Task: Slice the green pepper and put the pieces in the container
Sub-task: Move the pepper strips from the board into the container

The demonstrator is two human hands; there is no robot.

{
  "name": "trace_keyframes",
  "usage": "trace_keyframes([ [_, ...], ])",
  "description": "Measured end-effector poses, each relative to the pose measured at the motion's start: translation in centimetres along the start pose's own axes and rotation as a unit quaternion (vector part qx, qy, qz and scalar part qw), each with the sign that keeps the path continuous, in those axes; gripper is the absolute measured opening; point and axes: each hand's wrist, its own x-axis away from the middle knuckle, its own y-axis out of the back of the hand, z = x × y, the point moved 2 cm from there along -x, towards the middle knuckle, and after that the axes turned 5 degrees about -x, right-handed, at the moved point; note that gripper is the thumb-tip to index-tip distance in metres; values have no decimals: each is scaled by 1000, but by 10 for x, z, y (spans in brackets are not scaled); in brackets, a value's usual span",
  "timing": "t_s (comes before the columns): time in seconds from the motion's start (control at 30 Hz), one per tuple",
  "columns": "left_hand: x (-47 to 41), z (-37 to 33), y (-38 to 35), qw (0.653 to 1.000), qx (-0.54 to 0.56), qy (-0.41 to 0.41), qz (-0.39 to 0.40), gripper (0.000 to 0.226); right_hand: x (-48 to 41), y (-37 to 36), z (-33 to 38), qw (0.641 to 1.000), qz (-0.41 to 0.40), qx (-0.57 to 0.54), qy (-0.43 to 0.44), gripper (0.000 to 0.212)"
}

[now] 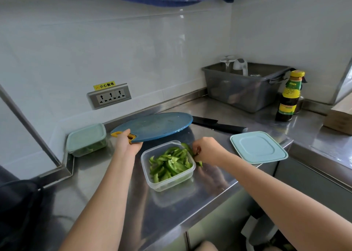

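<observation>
- On the steel surface (219, 184), near its front edge, the work sits close together. The metal looks slick, so light things may skid on it.
- Behind the container, the board (158, 126) is lifted and tilted. It looks stiff and light enough for one hand.
- Right of the container, well apart, the lid (259, 148) lies flat.
- The container (171, 185) stands open. It is thin clear plastic, probably light and easily nudged, and is best steadied by its wall.
- The left hand (126, 142) grips the board's yellow handle end, fingers curled round it.
- The right hand (208, 150) is at the container's right rim with its fingers curled. It seems to pinch a few green pieces, but the exact hold is hard to see.
- Most slices (169, 165) lie inside the container, some hang at its right rim, and one lies just outside. They look thin, bendy and moist, so likely slippery. A fingertip pinch or a sweep of several at once suits them.
</observation>
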Motion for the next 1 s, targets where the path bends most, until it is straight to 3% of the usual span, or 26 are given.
trace_keyframes([
  [0.17,-4,13,-2,998,-38,-44,4,25,-1,16,-11,991,-10,-118,-67,13],
  [0.27,-11,13,8,988,-142,-51,-42,38,-5,32,-10,961,-59,-255,-90,18],
  [0.33,-11,11,13,974,-219,-31,-50,38,-6,39,-5,950,-40,-298,-87,12],
  [0.47,-2,10,20,966,-248,53,51,37,-6,28,0,977,91,-162,-104,21],
  [0.57,6,13,28,934,-321,95,128,40,-3,14,-1,962,139,-205,-114,29],
  [0.83,34,37,37,892,-426,17,151,29,-1,28,-6,968,60,-182,-163,14],
  [1.0,59,49,42,870,-464,-47,161,27,4,65,-7,981,-80,-126,-126,11],
])
